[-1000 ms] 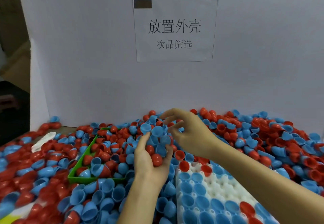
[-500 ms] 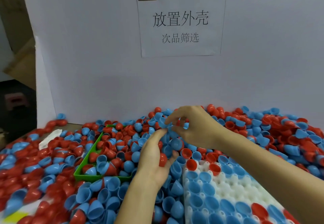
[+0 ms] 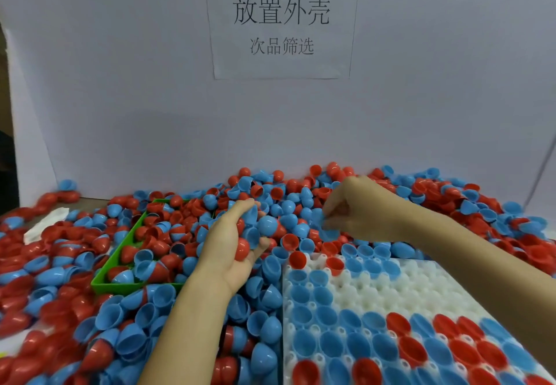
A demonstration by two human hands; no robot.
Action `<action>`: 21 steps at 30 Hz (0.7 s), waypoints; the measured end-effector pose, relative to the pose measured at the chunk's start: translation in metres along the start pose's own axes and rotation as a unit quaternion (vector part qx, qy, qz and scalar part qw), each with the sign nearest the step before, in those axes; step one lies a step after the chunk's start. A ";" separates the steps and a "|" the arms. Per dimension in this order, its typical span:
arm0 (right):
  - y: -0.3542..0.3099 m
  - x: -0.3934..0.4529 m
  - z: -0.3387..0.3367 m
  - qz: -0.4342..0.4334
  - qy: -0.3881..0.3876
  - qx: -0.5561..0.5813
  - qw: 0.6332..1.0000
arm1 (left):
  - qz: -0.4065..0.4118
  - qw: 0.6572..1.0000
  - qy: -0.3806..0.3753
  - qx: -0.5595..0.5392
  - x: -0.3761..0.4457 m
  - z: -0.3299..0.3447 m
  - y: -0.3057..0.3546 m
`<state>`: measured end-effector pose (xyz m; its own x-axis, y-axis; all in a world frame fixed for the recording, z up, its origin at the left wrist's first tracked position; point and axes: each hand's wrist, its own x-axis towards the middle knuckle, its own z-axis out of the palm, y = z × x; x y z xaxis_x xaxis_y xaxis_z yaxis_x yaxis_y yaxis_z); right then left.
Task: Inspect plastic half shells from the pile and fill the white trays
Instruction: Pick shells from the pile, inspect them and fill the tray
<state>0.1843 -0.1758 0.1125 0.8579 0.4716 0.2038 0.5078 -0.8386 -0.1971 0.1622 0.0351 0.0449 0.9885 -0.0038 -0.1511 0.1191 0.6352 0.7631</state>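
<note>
- left hand (image 3: 233,247) at frame centre cupped a loose handful of shells (image 3: 254,232), could easily spill
- right hand (image 3: 358,208) pinched a blue shell (image 3: 326,228) just above the white tray (image 3: 403,290), lower right
- motion blur might've hidden defects
</note>
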 end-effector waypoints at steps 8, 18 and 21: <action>0.005 -0.039 0.027 0.055 -0.208 -0.074 0.974 | 0.004 1.000 0.014 0.002 -0.005 0.002 0.003; 0.002 -0.042 0.054 0.082 -0.182 -0.118 0.973 | 0.003 1.000 -0.003 0.010 -0.007 0.007 0.000; 0.003 -0.036 0.055 0.085 -0.217 -0.096 0.968 | 0.000 1.000 -0.017 0.008 -0.008 0.009 0.000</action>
<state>0.1587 -0.1805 0.0522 0.9008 0.3579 -0.2460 0.3687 -0.9295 -0.0022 0.1549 0.0278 0.0515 0.9911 -0.0294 -0.1295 0.1194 0.6231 0.7730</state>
